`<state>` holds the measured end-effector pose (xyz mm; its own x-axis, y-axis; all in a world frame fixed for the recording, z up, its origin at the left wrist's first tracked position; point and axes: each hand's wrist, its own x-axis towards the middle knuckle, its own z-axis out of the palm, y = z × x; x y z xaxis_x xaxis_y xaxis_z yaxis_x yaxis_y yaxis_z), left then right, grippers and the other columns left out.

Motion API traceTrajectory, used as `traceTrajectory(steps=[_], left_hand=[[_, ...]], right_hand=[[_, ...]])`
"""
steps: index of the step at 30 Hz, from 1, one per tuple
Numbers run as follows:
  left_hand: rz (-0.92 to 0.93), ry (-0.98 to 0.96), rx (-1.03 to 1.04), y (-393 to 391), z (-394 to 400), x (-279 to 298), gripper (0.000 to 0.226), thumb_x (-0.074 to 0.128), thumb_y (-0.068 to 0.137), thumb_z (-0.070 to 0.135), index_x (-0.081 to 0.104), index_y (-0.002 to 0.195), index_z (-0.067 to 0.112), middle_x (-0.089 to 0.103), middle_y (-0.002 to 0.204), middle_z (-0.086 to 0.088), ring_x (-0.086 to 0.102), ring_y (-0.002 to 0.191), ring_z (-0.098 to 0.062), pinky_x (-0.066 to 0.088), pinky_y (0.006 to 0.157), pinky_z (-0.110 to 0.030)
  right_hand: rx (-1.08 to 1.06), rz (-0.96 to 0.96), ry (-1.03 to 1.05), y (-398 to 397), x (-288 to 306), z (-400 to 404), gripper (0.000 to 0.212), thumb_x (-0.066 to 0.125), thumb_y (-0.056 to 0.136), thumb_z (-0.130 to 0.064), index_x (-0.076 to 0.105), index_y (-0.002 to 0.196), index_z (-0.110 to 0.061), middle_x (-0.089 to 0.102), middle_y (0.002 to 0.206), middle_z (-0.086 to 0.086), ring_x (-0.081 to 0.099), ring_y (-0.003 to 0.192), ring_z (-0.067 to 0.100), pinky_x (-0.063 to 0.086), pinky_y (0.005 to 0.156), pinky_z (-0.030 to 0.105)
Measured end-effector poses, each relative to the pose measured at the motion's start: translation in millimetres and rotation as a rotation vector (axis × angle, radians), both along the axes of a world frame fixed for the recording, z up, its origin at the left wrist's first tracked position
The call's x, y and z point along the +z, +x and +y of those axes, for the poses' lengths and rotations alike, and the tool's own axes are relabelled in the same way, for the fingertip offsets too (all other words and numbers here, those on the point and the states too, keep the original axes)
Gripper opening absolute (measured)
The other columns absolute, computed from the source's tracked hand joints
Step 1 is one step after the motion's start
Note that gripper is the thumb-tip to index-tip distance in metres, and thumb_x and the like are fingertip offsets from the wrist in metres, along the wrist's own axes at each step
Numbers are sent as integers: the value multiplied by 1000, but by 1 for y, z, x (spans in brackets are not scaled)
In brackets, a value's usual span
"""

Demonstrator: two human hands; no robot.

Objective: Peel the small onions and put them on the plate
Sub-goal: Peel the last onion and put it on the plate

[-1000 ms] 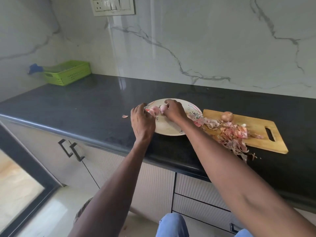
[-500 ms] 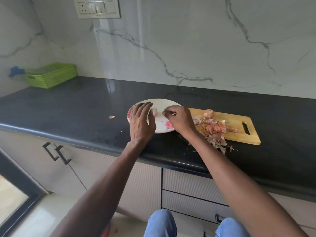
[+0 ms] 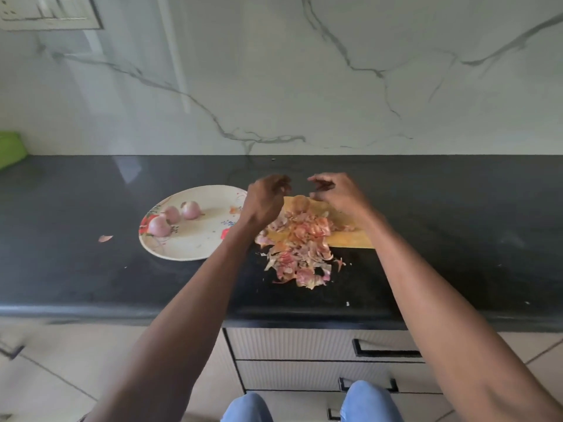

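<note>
Both hands have left the plate (image 3: pixel 182 248) & gone right, over the board (image 3: pixel 350 239). Half a sec ago they were at the plate, w/ an onion by my fingers. Now they are up above the far end of the peel pile (image 3: pixel 300 248).

My left hand (image 3: pixel 263 199) is up w/ its fingers curled down. Can't tell if it has a bit of peel in it; the tips are blurry. My right hand (image 3: pixel 338 193) is just beside it, fingers bent & loose. I see nothing in it. A small gap sits between the 2 hands.

3 peeled onions (image 3: pixel 175 216) lie on the left part of the plate, close together, pink & white. The plate is white w/ red flowers & sits on the black bench (image 3: pixel 91 269), just left of the board.

One onion w/ skin on (image 3: pixel 300 203) sits on the board, under & between my hands, not touching them. The peel pile lies on the near part of the board & spills off its front edge onto the bench.

One small peel bit (image 3: pixel 105 238) lies alone on the bench, left of the plate. A green basket (image 3: pixel 10 147) peeks in at the far left, by the wall.
</note>
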<state>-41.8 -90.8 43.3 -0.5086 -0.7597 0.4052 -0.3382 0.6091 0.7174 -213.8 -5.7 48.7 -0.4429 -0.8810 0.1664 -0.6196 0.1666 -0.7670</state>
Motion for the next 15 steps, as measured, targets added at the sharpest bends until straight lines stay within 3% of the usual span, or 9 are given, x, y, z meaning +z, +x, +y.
traceTrajectory(steps=[3,6,9,12,15], left_hand=[[64,22,22,-10,-11,-4,36,52,86,-3,75,113,7,77,104,-4,71,100,-18,55,93,-31],[118,49,-4,-18,-19,-12,35,53,87,-2,75,112,8,75,99,0,70,94,-14,57,91,-32],[201,47,37,-19,-22,-17,28,57,91,2,76,109,10,75,100,2,70,95,-11,56,93,-29],[352,38,43,-16,-27,-13,25,58,92,8,75,109,14,76,103,3,71,99,-11,55,92,-27],[468,256,-116,-13,-31,-9,22,63,95,10,71,116,12,76,108,-4,73,91,-19,58,78,-35]], right_hand=[[133,87,103,3,3,-6,58,81,83,-19,61,137,-28,64,129,-4,59,111,10,48,91,28],[161,99,93,4,-11,-11,51,79,85,-21,65,133,-24,65,131,-3,59,112,11,45,85,25],[134,102,39,1,-17,-12,42,77,88,-20,68,129,-23,67,129,-3,62,113,14,50,89,29],[103,-104,-118,-3,-11,-12,42,79,85,-14,66,125,-16,69,119,-1,63,105,10,52,89,26],[119,-318,-242,-6,-5,-12,36,83,78,-5,67,109,-15,68,104,1,64,89,10,56,69,25]])
